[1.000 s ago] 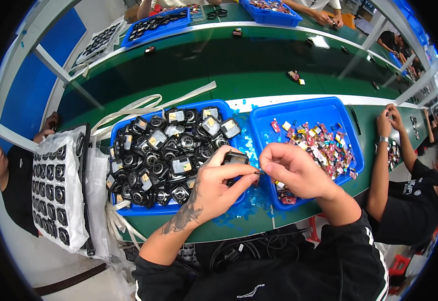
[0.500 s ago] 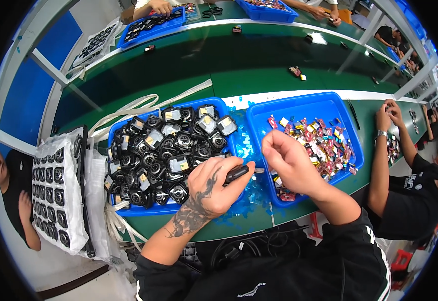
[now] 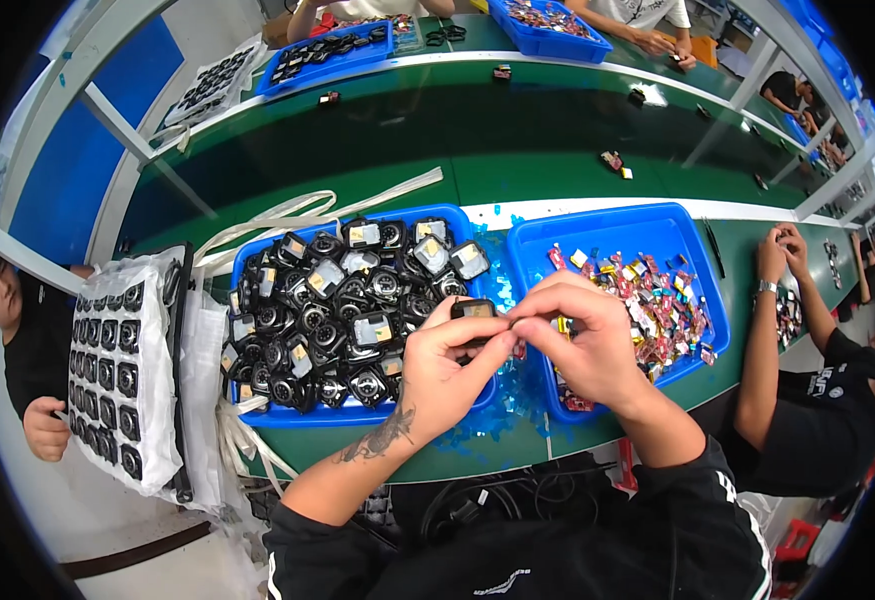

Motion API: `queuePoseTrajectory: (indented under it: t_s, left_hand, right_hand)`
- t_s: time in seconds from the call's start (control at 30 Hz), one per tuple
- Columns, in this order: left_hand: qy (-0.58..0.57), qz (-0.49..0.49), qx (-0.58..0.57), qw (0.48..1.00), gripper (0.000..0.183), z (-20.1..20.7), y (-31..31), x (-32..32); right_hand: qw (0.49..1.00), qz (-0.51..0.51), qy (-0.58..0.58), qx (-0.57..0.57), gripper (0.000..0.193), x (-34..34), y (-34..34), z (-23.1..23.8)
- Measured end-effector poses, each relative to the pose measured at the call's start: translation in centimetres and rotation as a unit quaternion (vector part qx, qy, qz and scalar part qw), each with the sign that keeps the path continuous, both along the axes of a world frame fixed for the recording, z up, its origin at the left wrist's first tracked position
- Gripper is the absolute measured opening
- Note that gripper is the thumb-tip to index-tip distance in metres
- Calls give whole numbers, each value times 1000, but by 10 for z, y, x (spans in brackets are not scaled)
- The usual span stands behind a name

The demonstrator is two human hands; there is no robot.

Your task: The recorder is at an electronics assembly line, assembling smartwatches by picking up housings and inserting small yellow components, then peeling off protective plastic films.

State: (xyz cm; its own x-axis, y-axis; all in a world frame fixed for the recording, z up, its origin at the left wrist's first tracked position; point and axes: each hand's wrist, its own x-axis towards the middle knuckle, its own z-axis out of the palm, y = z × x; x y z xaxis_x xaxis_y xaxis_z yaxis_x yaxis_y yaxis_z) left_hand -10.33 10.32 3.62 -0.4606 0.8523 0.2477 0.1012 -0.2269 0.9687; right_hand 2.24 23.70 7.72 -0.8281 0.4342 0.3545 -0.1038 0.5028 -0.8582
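Observation:
My left hand (image 3: 447, 365) holds a dark watch case (image 3: 471, 310) between thumb and fingers, above the gap between two blue trays. My right hand (image 3: 587, 335) is closed in a pinch at the case's right edge. Whatever its fingertips grip is hidden. Left of my hands, a blue tray (image 3: 302, 416) is heaped with black watch cases (image 3: 322, 325), some showing round backs and others pale rectangular insides. The right-hand blue tray (image 3: 607, 232) contains small red, yellow and silver electronic parts (image 3: 662, 315), partly covered by my right hand.
Blue scraps (image 3: 502, 400) litter the green table between the trays. Tweezers (image 3: 713, 248) lie at right. White strips (image 3: 307, 225) lie behind the left tray. A white sheet of watch cases (image 3: 107, 375) stands at left beside a person (image 3: 32, 340). Co-workers sit opposite and at right.
My right hand has come left to meet the watch case. My left hand has turned the case so its flat side shows. The person at left has lowered a hand.

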Motion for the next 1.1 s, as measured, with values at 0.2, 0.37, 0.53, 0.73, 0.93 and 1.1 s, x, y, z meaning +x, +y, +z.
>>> queuePoseTrajectory:
  t_s: [0.2,0.37,0.53,0.73,0.93,1.1]
  left_hand:
    - [-114,-43,62,991,54,7,6,-3]
    - [-161,-75,39,983,56,9,3,-2]
    - [-180,-84,35,980,55,13,2,0]
    - [-168,-83,35,982,53,10,0,1]
    - [-138,-81,49,986,51,4,1,0]
    - [-138,-88,38,986,51,6,2,2]
  right_hand:
    - [994,-43,3,96,16,-1,-5,12]
    - [985,-60,8,163,20,-12,-11,14]
    - [981,-109,-30,157,15,-15,-20,21]
    - [975,-96,-11,202,14,-17,-18,14]
    - [971,-92,-22,221,13,-18,-18,16]
    - [966,-90,-22,241,12,-17,-15,16]
